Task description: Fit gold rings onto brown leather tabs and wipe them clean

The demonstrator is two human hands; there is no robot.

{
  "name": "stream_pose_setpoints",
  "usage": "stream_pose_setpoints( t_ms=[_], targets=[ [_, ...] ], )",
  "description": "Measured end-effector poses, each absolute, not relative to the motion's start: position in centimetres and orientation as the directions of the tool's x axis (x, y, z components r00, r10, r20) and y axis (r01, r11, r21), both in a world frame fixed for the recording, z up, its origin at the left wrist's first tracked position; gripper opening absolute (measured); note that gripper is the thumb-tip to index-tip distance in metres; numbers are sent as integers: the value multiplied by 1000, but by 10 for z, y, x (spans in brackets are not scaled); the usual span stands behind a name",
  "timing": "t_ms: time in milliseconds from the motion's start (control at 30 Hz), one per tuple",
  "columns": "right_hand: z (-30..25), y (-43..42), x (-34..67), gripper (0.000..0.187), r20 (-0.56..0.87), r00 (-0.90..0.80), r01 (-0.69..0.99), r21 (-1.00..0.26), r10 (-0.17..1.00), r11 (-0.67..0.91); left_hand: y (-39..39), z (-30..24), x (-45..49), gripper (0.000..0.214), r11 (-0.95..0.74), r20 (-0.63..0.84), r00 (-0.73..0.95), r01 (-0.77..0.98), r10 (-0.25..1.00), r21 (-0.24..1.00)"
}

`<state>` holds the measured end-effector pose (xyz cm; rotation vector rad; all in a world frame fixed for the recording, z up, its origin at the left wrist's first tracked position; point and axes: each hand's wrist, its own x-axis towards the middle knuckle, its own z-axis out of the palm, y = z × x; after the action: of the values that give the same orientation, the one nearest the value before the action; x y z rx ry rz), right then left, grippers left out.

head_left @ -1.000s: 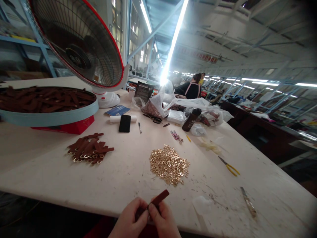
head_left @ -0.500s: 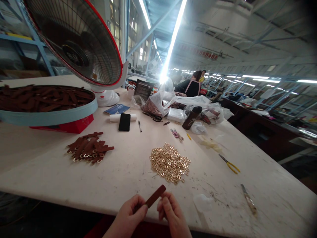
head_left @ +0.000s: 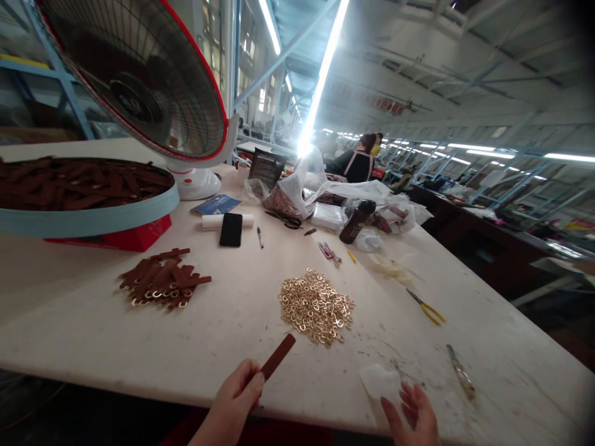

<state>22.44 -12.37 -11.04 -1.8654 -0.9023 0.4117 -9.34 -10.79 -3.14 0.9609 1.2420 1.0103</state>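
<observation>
Near the table's front edge, my left hand (head_left: pixel 239 393) pinches a brown leather strap (head_left: pixel 279 356) between thumb and fingers, its free end pointing up and right. My right hand (head_left: pixel 411 412) is apart from it at the lower right, thumb and fingers spread, nothing visible in it. Just beyond its fingertips lies a crumpled whitish piece (head_left: pixel 380 379). Ahead of the strap is a heap of small gold-coloured metal rings (head_left: pixel 316 306). To the left lies a pile of brown straps with gold rings (head_left: pixel 162 279) at their ends.
A light-blue-rimmed tray (head_left: pixel 93 218) full of brown strips rests on a red box (head_left: pixel 111 235), near a heater fan (head_left: pixel 195 183). Yellow-handled pliers (head_left: pixel 426 306) and a knife (head_left: pixel 460 371) lie right. A phone (head_left: pixel 231 230), pen (head_left: pixel 260 237) and dark bottle (head_left: pixel 357 222) are farther back.
My right hand has left the strap and moved right, its fingers opening. My left hand keeps the strap and has shifted slightly left.
</observation>
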Motion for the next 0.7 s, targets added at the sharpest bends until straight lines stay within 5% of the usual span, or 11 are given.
stream_pose_setpoints(
  t_ms=[200, 367, 533, 700],
  targets=[
    [-83, -108, 184, 58, 27, 595, 524, -771, 803, -362, -109, -41, -96, 33, 259, -258, 27, -77, 966, 963],
    [-66, -119, 129, 33, 284, 160, 602, -787, 945, 135, -109, -51, -94, 35, 235, -235, 67, 2, 970, 972],
    [-41, -112, 95, 19, 304, -399, 710, -495, 865, 501, -111, -44, -96, 33, 158, -169, 98, 109, 981, 981],
    [-24, -102, 94, 28, 336, -548, 730, -255, 766, 634, -117, -31, -96, 27, 86, -103, 76, 196, 992, 977]
  ],
)
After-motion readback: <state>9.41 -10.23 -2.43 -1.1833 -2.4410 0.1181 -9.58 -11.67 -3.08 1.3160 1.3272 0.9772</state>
